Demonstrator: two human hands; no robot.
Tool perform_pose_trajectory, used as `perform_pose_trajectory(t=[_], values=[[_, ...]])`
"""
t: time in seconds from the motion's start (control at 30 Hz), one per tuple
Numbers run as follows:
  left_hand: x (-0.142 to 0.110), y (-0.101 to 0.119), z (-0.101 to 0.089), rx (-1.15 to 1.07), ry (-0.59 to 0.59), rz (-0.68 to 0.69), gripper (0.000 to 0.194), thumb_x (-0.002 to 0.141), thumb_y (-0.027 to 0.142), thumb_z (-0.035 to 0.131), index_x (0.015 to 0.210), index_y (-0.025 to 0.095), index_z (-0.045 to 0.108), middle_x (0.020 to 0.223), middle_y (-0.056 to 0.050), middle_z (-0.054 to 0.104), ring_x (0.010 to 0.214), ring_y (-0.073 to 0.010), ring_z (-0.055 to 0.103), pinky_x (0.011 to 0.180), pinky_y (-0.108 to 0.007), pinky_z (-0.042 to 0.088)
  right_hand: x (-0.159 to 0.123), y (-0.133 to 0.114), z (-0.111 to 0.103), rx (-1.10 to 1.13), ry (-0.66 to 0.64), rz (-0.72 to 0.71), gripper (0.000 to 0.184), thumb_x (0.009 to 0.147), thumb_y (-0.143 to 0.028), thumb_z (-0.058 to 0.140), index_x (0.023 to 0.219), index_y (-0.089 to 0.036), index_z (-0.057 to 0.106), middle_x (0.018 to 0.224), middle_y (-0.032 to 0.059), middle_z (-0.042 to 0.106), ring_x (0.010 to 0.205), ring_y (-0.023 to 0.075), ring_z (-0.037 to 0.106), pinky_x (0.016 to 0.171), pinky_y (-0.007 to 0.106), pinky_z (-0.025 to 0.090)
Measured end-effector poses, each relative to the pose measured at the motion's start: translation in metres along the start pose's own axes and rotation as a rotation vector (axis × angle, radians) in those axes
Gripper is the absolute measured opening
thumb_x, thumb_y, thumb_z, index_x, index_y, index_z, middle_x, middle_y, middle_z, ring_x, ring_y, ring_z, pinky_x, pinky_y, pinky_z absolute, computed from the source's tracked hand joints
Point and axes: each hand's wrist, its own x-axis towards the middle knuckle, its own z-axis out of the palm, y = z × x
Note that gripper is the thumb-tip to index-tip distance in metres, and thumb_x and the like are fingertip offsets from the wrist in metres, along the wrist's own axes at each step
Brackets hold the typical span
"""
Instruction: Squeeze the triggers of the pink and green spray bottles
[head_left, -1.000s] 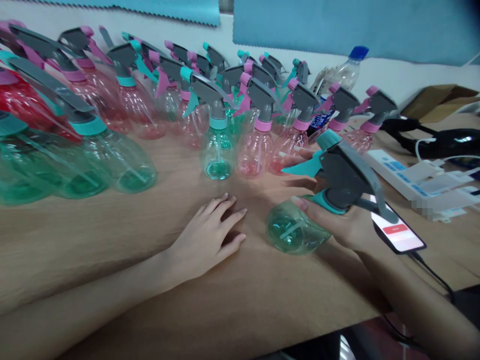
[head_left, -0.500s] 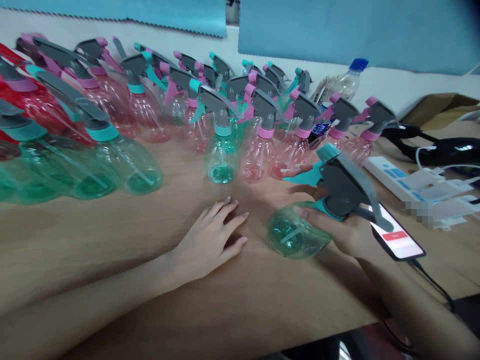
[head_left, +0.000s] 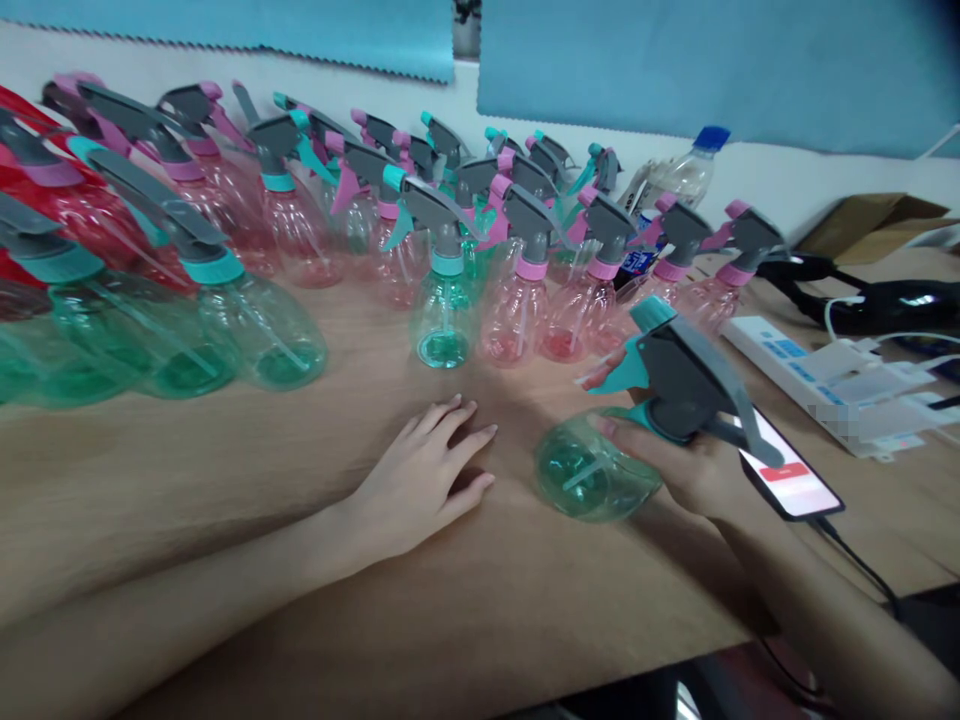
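My right hand point(head_left: 697, 465) grips a translucent green spray bottle point(head_left: 592, 480) around its neck, holding it tilted with the base toward the left. Its grey sprayer head has a turquoise nozzle and trigger, and a fingertip shows just beyond the trigger. The other fingers are largely hidden behind the bottle. Flat on the wooden table lies my left hand point(head_left: 420, 480), fingers spread and holding nothing. Beyond it, a green spray bottle point(head_left: 443, 325) with a turquoise collar stands upright, next to a pink spray bottle point(head_left: 514, 320).
Several green spray bottles point(head_left: 262, 340) stand at left, with more pink and green ones behind. At right are a lit phone point(head_left: 806, 485) on a cable, a white power strip point(head_left: 780, 365) with plugs, and an open cardboard box point(head_left: 874, 225). A blue-capped clear bottle point(head_left: 686, 175) stands behind.
The fingers of my right hand by the trigger have shifted, with less of them showing past it now. My left hand stays put, and the view has tipped very slightly.
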Motion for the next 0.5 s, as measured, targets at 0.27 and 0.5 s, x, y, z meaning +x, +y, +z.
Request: perform_pose_trajectory(t=[0.27,0.5], values=[[-0.0008,-0.0006,-0.0009,-0.017,0.005,-0.001,0.041,0.098,0.037,0.048,0.130,0.014,0.054,0.141,-0.017,0.048,0.133,-0.0317,0.038,0.104,-0.050,0.038,0.0037,0.0011,0.0019,0.091,-0.070,-0.051,0.014,0.080,-0.021,0.060,0.080,-0.033,0.065,0.065,-0.0025,0.068,0.076,0.0243,0.070,0.073,0.045,0.057],[0.0008,0.0006,-0.0017,0.001,-0.005,0.005,0.041,0.097,0.036,0.049,0.130,0.012,0.055,0.140,-0.018,0.048,0.133,-0.0322,0.038,0.104,-0.050,0.038,0.0051,0.0000,0.0050,0.195,-0.102,0.015,0.020,0.078,-0.020,0.062,0.091,-0.033,0.069,0.087,-0.0003,0.074,0.103,0.0274,0.068,0.092,0.048,0.053]])
